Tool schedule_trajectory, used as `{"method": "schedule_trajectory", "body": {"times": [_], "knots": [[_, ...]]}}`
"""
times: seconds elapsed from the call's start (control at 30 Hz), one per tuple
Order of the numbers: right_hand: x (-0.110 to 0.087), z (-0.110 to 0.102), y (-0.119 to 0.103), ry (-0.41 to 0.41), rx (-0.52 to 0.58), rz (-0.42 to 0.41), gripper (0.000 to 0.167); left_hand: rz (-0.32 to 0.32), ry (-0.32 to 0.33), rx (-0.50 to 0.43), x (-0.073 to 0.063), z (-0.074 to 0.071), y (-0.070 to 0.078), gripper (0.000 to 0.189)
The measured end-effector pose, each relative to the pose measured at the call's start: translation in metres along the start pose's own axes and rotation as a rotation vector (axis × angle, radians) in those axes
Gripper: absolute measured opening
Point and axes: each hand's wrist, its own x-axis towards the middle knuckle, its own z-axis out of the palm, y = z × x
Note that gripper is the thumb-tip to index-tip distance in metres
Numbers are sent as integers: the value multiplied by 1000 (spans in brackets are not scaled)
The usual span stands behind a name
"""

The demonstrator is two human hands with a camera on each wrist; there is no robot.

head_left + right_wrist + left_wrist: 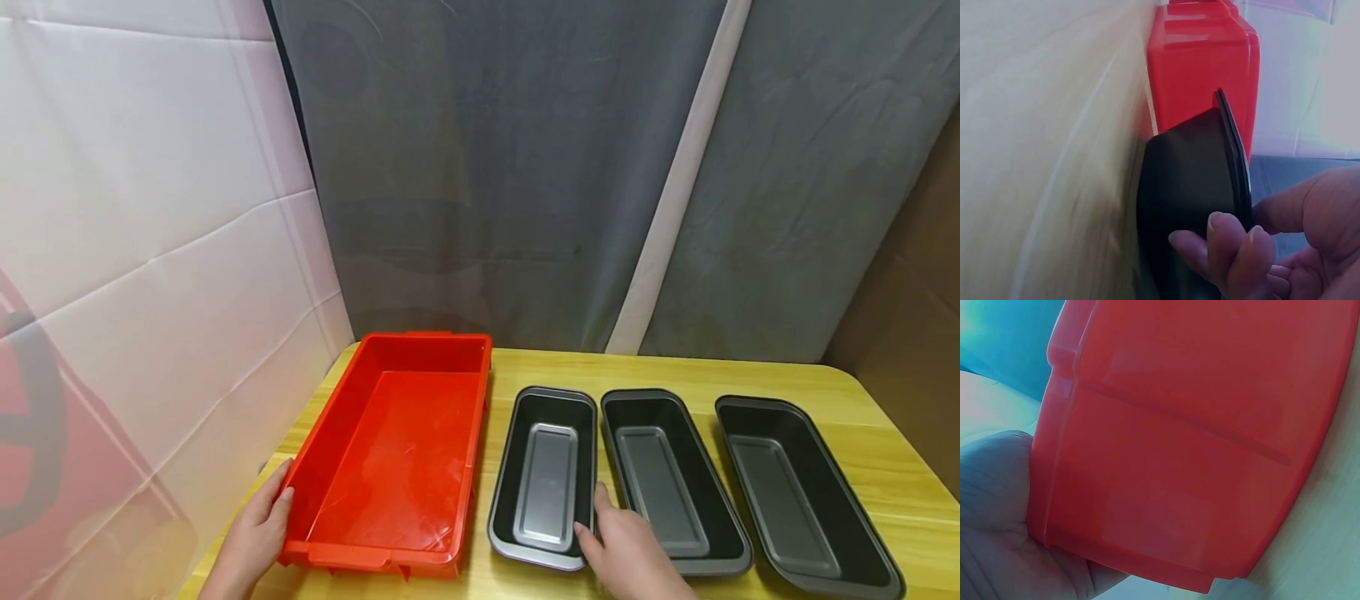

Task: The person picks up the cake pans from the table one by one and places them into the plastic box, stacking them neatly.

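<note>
A rectangular red plastic tray [405, 450] stands on the left of the table. My left hand [253, 527] grips its near left corner, thumb over the rim. In the left wrist view the palm [997, 512] lies against the rim, beside the tray's outer wall [1172, 450]. Just right of the tray is a dark grey loaf pan [546, 492]. Its right rim near the front is pinched by my right hand [633, 546]. The right wrist view shows the thumb on the inner side and fingers [1250, 262] against the pan's black outer wall [1191, 175].
Two more dark loaf pans, a middle one [667, 492] and a right one [795, 500], stand in a row on the yellow wooden table [862, 417]. A grey curtain [480, 183] hangs behind, a white sheet [150, 167] on the left, and a brown panel [915, 308] on the right.
</note>
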Motion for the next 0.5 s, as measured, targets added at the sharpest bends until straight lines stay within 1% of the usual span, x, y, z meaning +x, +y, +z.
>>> {"method": "schedule_trajectory", "body": {"times": [0.13, 0.27, 0.33, 0.5], "knots": [[0, 4, -1, 24, -9, 20, 69, -11, 0, -17, 0, 1, 1, 53], [0, 7, -2, 20, -5, 40, 72, -33, -1, -47, -1, 1, 2, 54], [-1, 8, -2, 13, 26, 48, 72, -46, -5, -57, -1, 1, 2, 54], [-4, 8, -1, -4, 142, 44, 68, -34, -1, -52, -1, 1, 2, 53]]}}
